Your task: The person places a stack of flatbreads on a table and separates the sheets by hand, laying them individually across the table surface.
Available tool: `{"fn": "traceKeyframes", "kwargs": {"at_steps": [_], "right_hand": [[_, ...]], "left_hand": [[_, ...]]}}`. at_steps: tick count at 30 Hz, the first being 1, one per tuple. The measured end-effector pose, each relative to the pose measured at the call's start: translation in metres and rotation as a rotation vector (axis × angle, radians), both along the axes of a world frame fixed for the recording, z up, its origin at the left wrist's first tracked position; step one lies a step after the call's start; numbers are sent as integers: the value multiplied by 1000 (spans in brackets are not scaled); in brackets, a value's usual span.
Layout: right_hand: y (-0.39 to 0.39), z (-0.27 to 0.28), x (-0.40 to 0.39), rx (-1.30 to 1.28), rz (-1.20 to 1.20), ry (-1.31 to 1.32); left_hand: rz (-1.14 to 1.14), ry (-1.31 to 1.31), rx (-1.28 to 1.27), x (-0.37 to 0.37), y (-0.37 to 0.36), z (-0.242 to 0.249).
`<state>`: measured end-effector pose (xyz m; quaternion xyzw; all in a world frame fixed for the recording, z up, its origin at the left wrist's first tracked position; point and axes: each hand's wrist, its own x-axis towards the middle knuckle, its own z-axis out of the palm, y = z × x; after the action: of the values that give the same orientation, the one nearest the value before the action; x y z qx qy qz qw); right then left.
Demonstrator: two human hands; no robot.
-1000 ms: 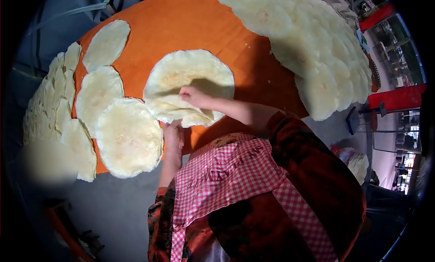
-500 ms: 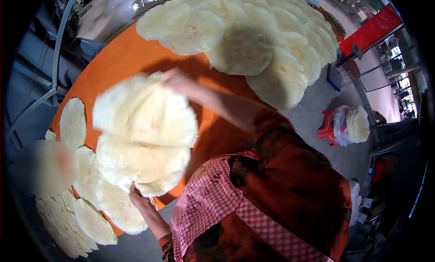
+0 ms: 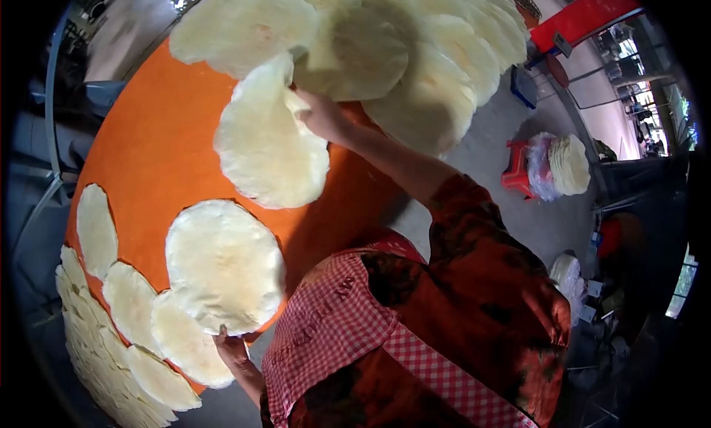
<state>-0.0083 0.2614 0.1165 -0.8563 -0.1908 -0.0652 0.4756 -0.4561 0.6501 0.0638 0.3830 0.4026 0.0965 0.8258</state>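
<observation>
On the orange tabletop (image 3: 155,132), my right hand (image 3: 317,118) grips the upper right edge of a thin, pale round flatbread (image 3: 266,146). That edge is bunched up in its fingers, and the upper part of the round is folded and narrow. Closer to my body, my left hand (image 3: 233,349) pinches the near rim of a second flatbread (image 3: 224,261), thumb on top. This one is spread flat and overlaps another round (image 3: 189,339) at the table's edge. The two held rounds are apart, with orange surface between them.
Many overlapping flatbreads (image 3: 437,65) cover the far side of the table. More rounds (image 3: 133,306) line the left edge, beside a dense layered heap (image 3: 96,354). To the right, a red stool (image 3: 518,169) stands on the floor by a stack of rounds (image 3: 569,165).
The two rounds, overlapping before, are now separate. My right hand has carried one away toward the far rounds, while my left hand keeps the other at the near edge. The view has shifted.
</observation>
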Motion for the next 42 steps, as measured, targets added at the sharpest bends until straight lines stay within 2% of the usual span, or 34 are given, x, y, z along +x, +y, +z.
{"fn": "traceKeyframes", "kwargs": {"at_steps": [2, 3, 4, 5, 6, 7, 8, 9, 10, 11, 12, 13, 14, 15, 16, 18, 20, 21, 24, 26, 27, 29, 32, 34, 37, 40, 41, 42], "right_hand": [[-31, 14, 10, 181, 19, 340], [-65, -1, 3, 482, 56, 360], [-99, -16, -4, 781, 109, 371], [-134, -17, -1, 744, 91, 382], [-176, -15, 2, 504, 3, 387], [-210, -19, 7, 242, -70, 381], [-239, -26, 10, -63, -152, 353], [-266, -42, 15, -500, -286, 178], [-186, 37, -42, -1053, -380, 15], [-210, -3, -31, -873, -488, -112], [-164, 3, -48, -578, -326, -9], [-115, 11, -66, -281, -181, 117], [-63, 16, -93, -66, 2, 259], [-5, 23, -123, 10, 205, 390], [52, 33, -154, -1, 427, 503], [147, 48, -210, -184, 845, 630], [208, 50, -256, -442, 1076, 611], [218, 34, -268, -395, 1103, 286], [229, 1, -276, -490, 1072, 285], [230, -11, -273, -390, 1064, 495], [228, -13, -273, -306, 1072, 465], [229, 0, -267, -360, 1056, 694], [229, -5, -265, -257, 1035, 913], [229, -36, -265, 9, 1176, 624], [228, -40, -257, -39, 1204, 673], [226, -35, -249, -187, 1187, 692], [227, -30, -248, -245, 1195, 682], [224, -25, -251, -271, 1181, 542]], "left_hand": [[19, -4, 3, -8, 9, -6], [52, 24, -65, -11, 15, -14], [26, -29, -169, -9, 8, 1], [127, -102, -185, -4, -8, 14], [213, -209, -335, -24, 7, -12], [-173, -695, -444, -27, 5, -18], [84, -352, -410, -38, 9, -26], [154, -325, -433, -51, 27, -61], [181, -384, -462, -23, -1, -16], [133, -445, -443, -22, -2, -18], [70, -511, -426, -19, -1, -22], [103, -474, -414, -13, -8, -6], [124, -436, -405, -5, -15, 9], [140, -396, -378, -2, -15, 5], [128, -353, -321, 7, -18, 13], [115, -326, -301, 16, -16, 14], [115, -251, -298, 19, -12, 9], [123, -215, -319, 21, -11, 10], [130, -179, -265, 23, -10, 6], [132, -204, -263, 21, -13, 9], [140, -220, -260, 21, -16, 14], [129, -293, -272, 21, -18, 25], [94, -293, -191, 19, -28, 37], [31, -287, -201, 14, -35, 24], [-63, -273, -151, 16, -51, 12], [-61, -250, -145, 22, -56, 21], [-58, -235, -144, 24, -57, 22], [-47, -228, -144, 26, -58, 23]]}}
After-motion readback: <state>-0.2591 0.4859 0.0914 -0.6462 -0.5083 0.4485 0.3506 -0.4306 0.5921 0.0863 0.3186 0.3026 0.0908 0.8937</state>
